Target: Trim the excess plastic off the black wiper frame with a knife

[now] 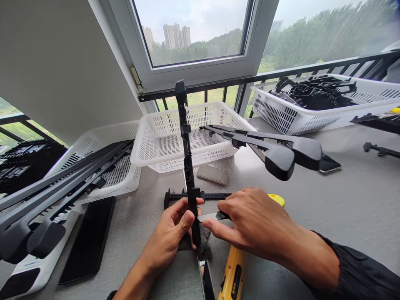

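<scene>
My left hand (167,233) grips the lower end of a long black plastic trim strip (188,162), which stands nearly upright. In my right hand (259,216) is a utility knife; its blade (208,217) touches or nearly touches the strip beside my left fingers, and a yellow end (276,200) shows behind my knuckles. A black caliper (215,196) lies just behind both hands. Below my right hand is a second, yellow utility knife (233,275) on the table. A dark cloth-like pad (204,246) lies under the strip's lower end.
White plastic baskets stand along the window: one in the middle (187,156), one at left (133,183), and one at right (306,121) heaped with black parts. Long grey-black trim pieces (278,156) rest over the middle basket's edge, others (62,191) at left. A black phone (89,239) lies at left.
</scene>
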Available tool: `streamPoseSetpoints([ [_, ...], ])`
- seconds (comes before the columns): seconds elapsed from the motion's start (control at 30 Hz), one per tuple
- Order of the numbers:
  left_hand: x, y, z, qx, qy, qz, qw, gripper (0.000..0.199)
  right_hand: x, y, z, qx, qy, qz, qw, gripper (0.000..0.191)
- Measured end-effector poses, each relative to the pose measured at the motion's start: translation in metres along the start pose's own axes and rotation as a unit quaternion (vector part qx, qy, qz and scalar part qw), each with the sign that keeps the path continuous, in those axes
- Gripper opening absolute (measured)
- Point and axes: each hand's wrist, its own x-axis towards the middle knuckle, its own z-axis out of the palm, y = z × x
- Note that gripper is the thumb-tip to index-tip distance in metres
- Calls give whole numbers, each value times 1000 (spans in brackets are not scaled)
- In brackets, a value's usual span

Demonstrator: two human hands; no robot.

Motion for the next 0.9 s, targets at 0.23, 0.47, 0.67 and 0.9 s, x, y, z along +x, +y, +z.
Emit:
streamPoseSetpoints([
  [0.23,0,-1,0,6,-11,2,1000,69,0,2,-1,4,-16,0,1000,60],
  [0.47,-1,1,0,1,-18,-1,1000,67,-2,2,-1,21,-9,-12,1000,59],
  [0.67,0,1,0,7,-13,-5,1000,70,-2,4,2,20,14,-15,1000,58],
  [0.9,1,-1,0,-2,-21,3,1000,67,-3,2,0,8,-7,1,1000,59],
])
